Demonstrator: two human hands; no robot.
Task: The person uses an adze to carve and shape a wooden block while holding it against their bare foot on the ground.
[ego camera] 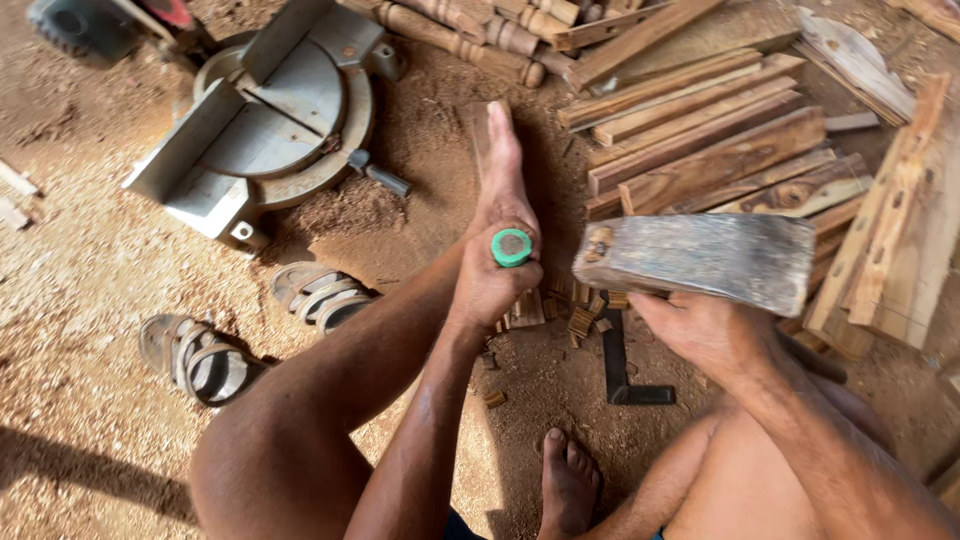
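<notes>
Our left hand [492, 285] is fisted around a green-capped chisel handle [511, 247], right hand [700, 330] gripping a wooden block [700, 258] raised beside it, sandals [250, 330] nearby.

No packages, labels, signs or screens show anywhere around the hands; nothing near them carries print or a display.
</notes>
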